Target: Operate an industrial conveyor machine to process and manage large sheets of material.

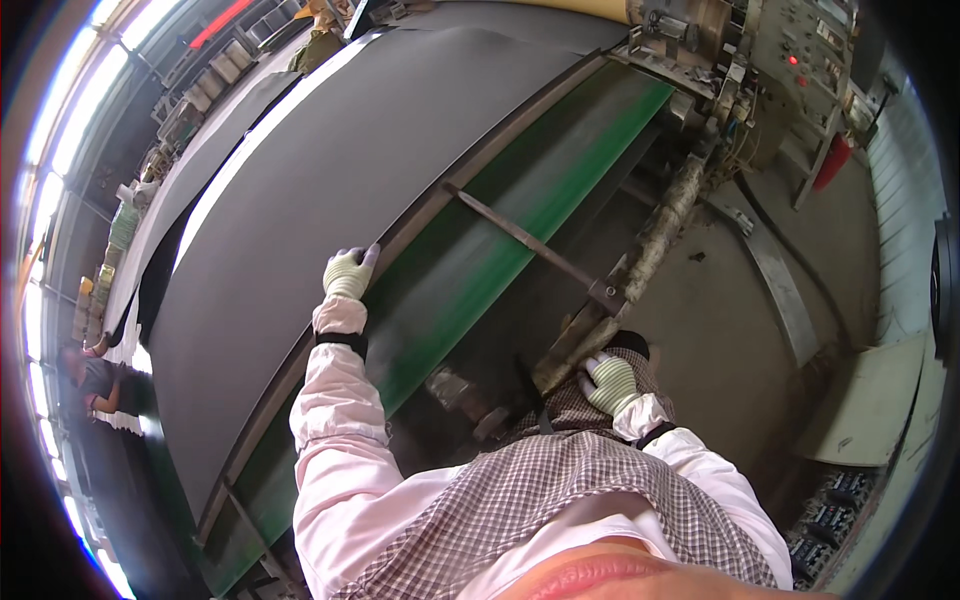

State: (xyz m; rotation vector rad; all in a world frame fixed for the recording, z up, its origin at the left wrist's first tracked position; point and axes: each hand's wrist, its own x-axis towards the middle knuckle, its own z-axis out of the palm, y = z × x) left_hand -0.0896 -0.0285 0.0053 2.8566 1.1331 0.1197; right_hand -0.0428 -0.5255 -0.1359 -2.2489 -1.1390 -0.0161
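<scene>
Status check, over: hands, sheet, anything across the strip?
Left hand at edge of grey sheet. Right hand by checked apron. Metal rod spans green strip.

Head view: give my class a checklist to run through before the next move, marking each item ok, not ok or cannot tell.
1. Left hand gloved, at the near edge of the dark sheet: ok.
2. Right hand gloved: ok.
3. Both hands at the sheet: not ok; the right is down by the checked apron.
4. Dark bands around both sleeves: ok.
5. Machinery stopped: cannot tell; a red light is lit.
</scene>
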